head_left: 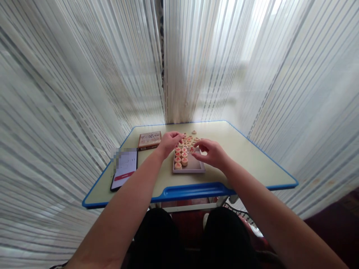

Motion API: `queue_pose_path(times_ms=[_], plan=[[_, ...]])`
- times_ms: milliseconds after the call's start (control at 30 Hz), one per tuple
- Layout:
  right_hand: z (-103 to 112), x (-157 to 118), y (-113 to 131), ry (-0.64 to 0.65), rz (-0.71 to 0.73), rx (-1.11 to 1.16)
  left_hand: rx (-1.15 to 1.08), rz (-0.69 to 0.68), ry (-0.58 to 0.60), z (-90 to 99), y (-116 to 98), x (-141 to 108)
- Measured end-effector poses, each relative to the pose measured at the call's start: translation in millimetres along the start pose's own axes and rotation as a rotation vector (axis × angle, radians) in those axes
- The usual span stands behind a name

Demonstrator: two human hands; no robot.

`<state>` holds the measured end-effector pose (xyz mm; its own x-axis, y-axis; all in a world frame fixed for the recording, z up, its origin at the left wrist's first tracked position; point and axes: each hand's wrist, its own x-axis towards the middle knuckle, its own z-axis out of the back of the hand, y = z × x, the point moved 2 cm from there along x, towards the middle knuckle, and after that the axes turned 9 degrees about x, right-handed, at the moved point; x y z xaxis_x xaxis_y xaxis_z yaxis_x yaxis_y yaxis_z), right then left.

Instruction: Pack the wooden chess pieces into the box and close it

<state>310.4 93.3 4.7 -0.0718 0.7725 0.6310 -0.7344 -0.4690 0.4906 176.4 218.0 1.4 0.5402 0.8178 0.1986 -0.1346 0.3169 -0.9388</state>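
A shallow open box (189, 171) on the desk holds round wooden Chinese chess pieces (184, 161) with red characters, set in rows on its left side. Over the box's far left corner, my left hand (170, 142) has its fingers pinched together; what is between them is hidden. My right hand (211, 152) reaches in from the right, thumb and fingers apart. One red-marked piece (192, 149) lies right at its fingertips, and I cannot tell if they touch it. Loose pieces (189, 139) are clustered just beyond the box.
A printed box lid or case (149, 139) lies to the left, with a tablet or phone (125, 170) nearer the desk's left edge. The pale desk (246, 164) has a blue rim and a blue front tray (193, 190). Striped curtains (134, 67) hang behind and around it.
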Motion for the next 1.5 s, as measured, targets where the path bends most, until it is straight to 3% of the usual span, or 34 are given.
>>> queue_pose_path(times_ms=[100,167,500,633,733,1033,1500], plan=[[2,0,2,0.246,-0.061,-0.008,0.054,0.005,-0.068,2.9,11,7],[3,0,3,0.342,-0.102,-0.025,0.091,0.013,-0.084,2.6,16,10],[-2,-1,-5,0.515,-0.197,-0.014,0.386,-0.144,-0.007,-3.6,11,3],[-4,-1,-6,0.541,-0.205,-0.024,0.511,-0.300,0.021,-5.1,2,-2],[-3,0,-6,0.554,-0.207,-0.029,0.550,-0.344,0.032,-5.9,0,-3],[-1,2,-9,0.560,-0.251,-0.010,0.686,-0.300,0.002,-3.0,13,2],[-7,2,-8,0.542,-0.275,-0.038,0.826,-0.230,0.069,-2.8,18,6]])
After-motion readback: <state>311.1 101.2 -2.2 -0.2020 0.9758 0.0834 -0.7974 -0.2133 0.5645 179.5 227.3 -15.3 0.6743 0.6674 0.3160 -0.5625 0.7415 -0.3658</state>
